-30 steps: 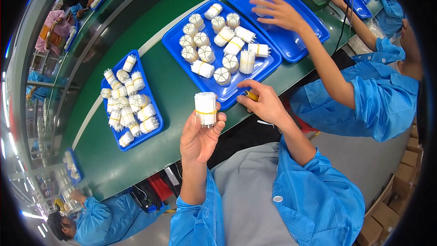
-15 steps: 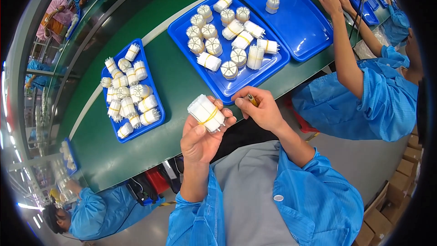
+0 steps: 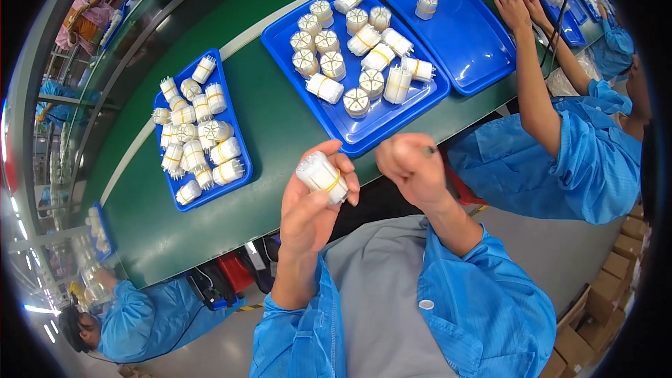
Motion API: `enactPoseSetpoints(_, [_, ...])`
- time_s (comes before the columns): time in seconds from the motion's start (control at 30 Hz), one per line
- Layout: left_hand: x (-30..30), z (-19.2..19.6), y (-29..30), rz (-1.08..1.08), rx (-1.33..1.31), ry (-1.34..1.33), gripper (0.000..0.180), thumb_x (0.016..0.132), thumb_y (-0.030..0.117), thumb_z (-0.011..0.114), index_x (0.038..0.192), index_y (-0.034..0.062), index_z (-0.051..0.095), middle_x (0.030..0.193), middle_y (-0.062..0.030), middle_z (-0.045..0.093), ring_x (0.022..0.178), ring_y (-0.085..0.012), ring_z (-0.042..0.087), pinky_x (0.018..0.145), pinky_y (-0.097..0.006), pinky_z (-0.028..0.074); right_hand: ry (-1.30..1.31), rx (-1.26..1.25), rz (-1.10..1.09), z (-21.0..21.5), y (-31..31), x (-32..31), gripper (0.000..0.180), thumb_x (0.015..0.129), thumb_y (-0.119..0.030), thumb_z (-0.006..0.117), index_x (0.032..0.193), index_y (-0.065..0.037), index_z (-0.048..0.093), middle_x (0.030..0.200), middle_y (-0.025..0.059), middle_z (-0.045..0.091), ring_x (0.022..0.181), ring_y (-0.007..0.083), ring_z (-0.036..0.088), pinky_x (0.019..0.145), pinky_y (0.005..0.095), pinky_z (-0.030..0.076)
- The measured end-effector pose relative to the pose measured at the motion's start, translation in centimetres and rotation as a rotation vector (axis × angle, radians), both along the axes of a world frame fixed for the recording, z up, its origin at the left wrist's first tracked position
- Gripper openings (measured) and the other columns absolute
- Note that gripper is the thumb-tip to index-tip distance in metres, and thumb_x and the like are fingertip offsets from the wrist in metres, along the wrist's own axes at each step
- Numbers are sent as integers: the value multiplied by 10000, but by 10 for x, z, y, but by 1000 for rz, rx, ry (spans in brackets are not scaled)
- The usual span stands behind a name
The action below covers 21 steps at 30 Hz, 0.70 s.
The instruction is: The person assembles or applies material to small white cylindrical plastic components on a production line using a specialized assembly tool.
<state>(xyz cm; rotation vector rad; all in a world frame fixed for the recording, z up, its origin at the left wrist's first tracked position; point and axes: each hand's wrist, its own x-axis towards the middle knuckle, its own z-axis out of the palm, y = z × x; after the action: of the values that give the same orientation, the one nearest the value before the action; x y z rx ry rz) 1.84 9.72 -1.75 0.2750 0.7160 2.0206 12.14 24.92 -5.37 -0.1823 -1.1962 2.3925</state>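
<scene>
My left hand (image 3: 311, 203) is closed round a white ribbed cylindrical part (image 3: 323, 176) with a yellow band about its middle. The part is tilted, and my thumb presses on its near side. To its right, apart from it, my right hand (image 3: 413, 168) is raised with curled fingers, smeared by motion. A slim pen-like tool (image 3: 430, 150) is in its grip; only a dark end shows beside the knuckles. Beyond both hands lies a blue tray (image 3: 364, 141) with many more banded white parts, some upright, some on their sides.
A smaller blue tray (image 3: 241, 180) on the left holds similar parts. Another blue tray (image 3: 465, 42) at the right has a single part (image 3: 426, 5) in it. The trays lie on a green worktop (image 3: 273, 133). A co-worker's arm (image 3: 535, 105) reaches over the bench on the right.
My right hand has moved slightly right, turning so the tool's brass-coloured body no longer shows. The white part in my left hand has tilted a little.
</scene>
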Motion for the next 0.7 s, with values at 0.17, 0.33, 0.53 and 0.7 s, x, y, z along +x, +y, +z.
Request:
enactPoseSetpoints(0.17, [8,3,-4,-22,-229,206,462,834,43,639,1251,-21,450,962,-109,590,714,-123,573,529,-237,446,462,-130,60,48,10,-13,521,1044,-381,314,587,-131,314,543,-26,350,475,120,283,493,290,270])
enactPoseSetpoints(0.33, [8,15,-6,-122,-380,380,427,813,32,634,1220,-17,514,916,-64,629,770,-92,587,630,-222,478,705,-98,135,67,1,-29,546,1046,-435,277,602,-124,330,551,-16,359,494,126,283,502,295,292])
enactPoseSetpoints(0.53, [12,23,-7,-91,-447,414,411,768,-32,621,1174,-15,563,922,-56,644,838,-109,617,756,-260,505,685,-77,185,63,-8,-34,543,1043,-397,342,587,-104,325,529,3,350,482,125,268,468,301,267])
enactPoseSetpoints(0.7, [13,19,-7,-79,-464,498,408,760,-39,631,1162,-10,565,916,-43,636,837,-96,606,744,-257,500,641,-57,165,65,-9,-32,560,1039,-385,372,561,-100,307,508,8,342,462,124,266,455,303,255])
